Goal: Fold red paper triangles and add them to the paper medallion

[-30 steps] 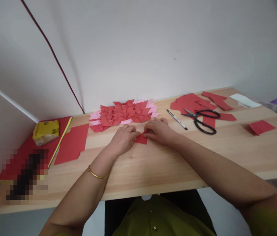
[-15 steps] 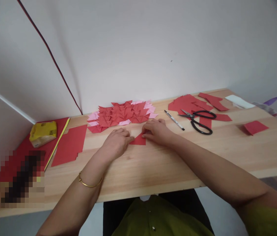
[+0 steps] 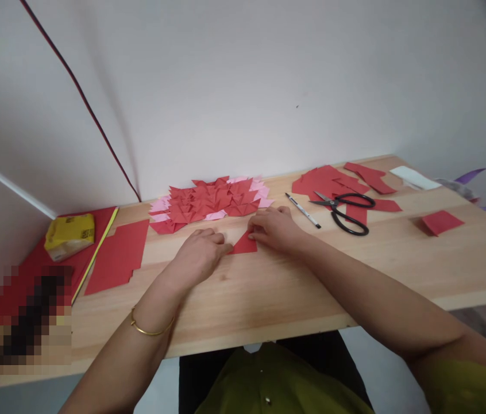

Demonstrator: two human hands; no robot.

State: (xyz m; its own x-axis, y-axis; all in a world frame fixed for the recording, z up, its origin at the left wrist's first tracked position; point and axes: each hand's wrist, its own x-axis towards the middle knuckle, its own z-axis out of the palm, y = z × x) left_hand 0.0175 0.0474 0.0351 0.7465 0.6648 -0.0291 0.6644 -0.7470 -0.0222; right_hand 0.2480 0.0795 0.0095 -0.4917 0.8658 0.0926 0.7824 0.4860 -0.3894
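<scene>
A small red paper (image 3: 246, 246), folded to a triangle shape, lies on the table between my hands. My left hand (image 3: 204, 253) rests at its left corner, fingers closed and fingertips on the paper. Bent over the upper right edge of the same piece, my right hand (image 3: 276, 229) has thumb and fingers closed on it. Just behind the hands stand rows of folded red and pink paper pieces (image 3: 212, 201). A pen (image 3: 302, 210) and black-handled scissors (image 3: 342, 208) lie to the right of my right hand.
Red paper scraps (image 3: 324, 179) lie around the scissors. A folded red piece (image 3: 442, 223) sits far right, near a white strip (image 3: 414, 177). To the left are stacked red sheets (image 3: 118, 253) and a yellow packet (image 3: 70, 234). A wall (image 3: 234, 86) closes off the back.
My left hand has drawn slightly left from the paper's corner, its fingertips still there. My right hand keeps its place on the paper. The view has shifted a little.
</scene>
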